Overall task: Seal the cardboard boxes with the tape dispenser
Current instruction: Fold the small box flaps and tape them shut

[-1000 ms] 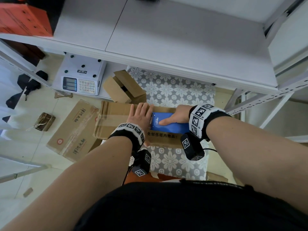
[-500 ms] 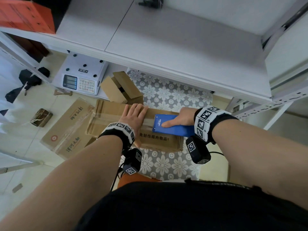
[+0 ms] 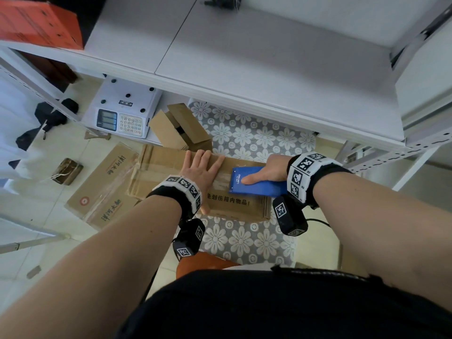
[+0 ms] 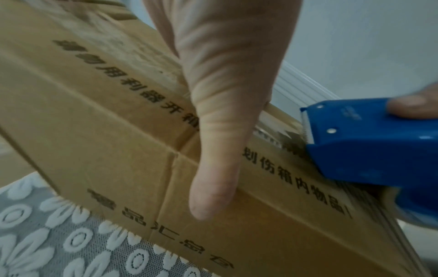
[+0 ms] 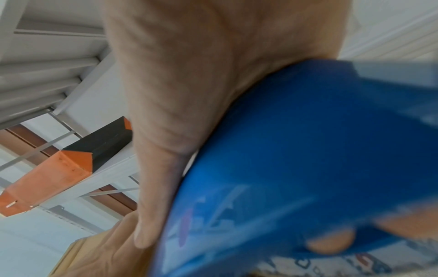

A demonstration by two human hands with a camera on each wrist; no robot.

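A brown cardboard box (image 3: 234, 204) with black printed characters lies on a flower-patterned mat (image 3: 247, 238). My left hand (image 3: 203, 170) presses flat on its top, fingers straight, thumb down the near side (image 4: 213, 187). My right hand (image 3: 266, 171) grips the blue tape dispenser (image 3: 256, 182), index finger laid along its top. The dispenser (image 4: 369, 148) sits on the right part of the box top with its toothed blade toward my left hand. Clear tape (image 3: 221, 183) lies along the seam between them. In the right wrist view the dispenser (image 5: 296, 159) fills the frame, blurred.
A white shelf board (image 3: 244, 59) overhangs the far side. A weighing scale (image 3: 123, 113) and a small open carton (image 3: 181, 129) sit behind the box. A flattened carton (image 3: 102, 192) lies on the floor at left. An orange box (image 3: 36, 23) rests on the shelf's left end.
The right hand has drawn the dispenser to the right along the box top, away from the left hand, leaving tape on the seam. The left hand stays flat on the box.
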